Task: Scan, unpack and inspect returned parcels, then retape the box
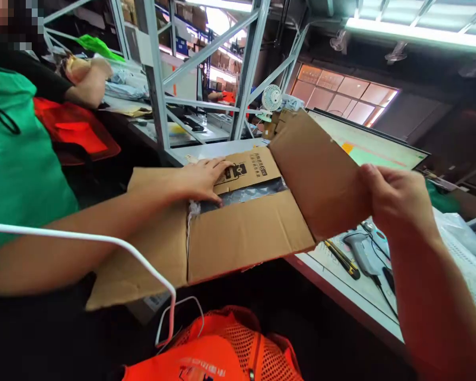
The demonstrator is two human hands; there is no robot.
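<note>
A cardboard box (246, 227) lies with its flaps spread, partly over the table edge. The narrow opening between its near and far flaps shows clear plastic wrap (257, 194). My left hand (204, 180) rests fingers apart on the printed far flap (257, 164), its thumb reaching over the opening. Pinched between the thumb and fingers of my right hand (399, 198) is the raised right flap (321, 174). The left flap (154, 238) hangs outward beneath my left forearm. What the plastic covers cannot be made out.
On the white table (341, 286) at right lie a yellow-black utility knife (343, 259) and a barcode scanner (360, 251). A monitor (381, 137) stands behind. White tubing (103, 238) crosses the left foreground. A person in green (24, 153) is close at left; metal shelving (154, 79) rises beyond.
</note>
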